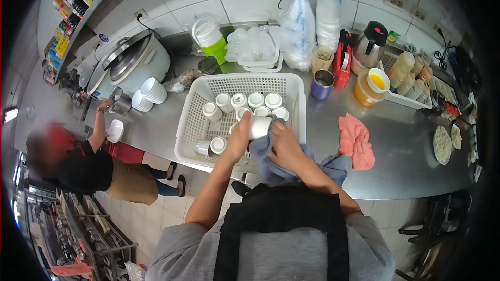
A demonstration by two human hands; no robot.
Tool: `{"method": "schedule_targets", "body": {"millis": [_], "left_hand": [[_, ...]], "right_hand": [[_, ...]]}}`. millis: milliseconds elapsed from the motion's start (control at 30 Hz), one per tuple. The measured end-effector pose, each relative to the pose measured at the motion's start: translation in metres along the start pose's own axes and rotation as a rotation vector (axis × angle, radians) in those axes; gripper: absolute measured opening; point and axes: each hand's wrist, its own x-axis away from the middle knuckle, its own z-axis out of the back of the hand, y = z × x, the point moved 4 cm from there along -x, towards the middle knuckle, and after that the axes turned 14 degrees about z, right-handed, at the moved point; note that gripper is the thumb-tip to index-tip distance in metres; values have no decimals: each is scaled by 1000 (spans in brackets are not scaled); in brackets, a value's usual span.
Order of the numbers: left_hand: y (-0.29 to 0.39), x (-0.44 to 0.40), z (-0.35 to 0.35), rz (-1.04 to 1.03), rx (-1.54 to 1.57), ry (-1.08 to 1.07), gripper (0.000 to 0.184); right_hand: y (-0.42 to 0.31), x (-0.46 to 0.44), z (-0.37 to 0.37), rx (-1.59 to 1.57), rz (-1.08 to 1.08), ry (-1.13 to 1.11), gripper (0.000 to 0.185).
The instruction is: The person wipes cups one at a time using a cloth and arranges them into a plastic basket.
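Note:
My left hand [239, 139] is closed around a white cylindrical container [259, 128], held tilted over the white plastic basket [298, 105]. At the container's right end, my right hand [286, 147] grips a grey-blue cloth [266, 165] pressed against it. The cloth's loose part hangs across the basket's front edge and onto the counter. Inside the basket stand several similar white-topped containers [255, 100]. Nearer the front left, a clear jar [202, 148] lies on its side. My right fingertips are partly hidden by the cloth.
A coral cloth [356, 140] lies on the steel counter [396, 171]. Behind it are a purple cup [322, 85], a tub of yellow liquid [369, 92] and a thermos [370, 47]. Stacked white bowls [153, 90] and a large cooker [138, 60] stand left, near another person [94, 164].

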Motion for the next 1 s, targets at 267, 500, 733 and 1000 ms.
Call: {"method": "schedule_targets", "body": {"millis": [267,500,733,1000], "left_hand": [[35,44,-28,-708,-292,88,44],[12,16,-12,142,1,-222,53],[11,34,-28,-170,-80,-102,45],[19,20,-15,-368,217,-158,46]], "right_hand": [[29,32,-14,-395,-443,296,34],[10,25,-2,-158,-284,-143,22],[10,21,6,-176,-452,209,19],[39,34,40,-665,-757,663,27]]}}
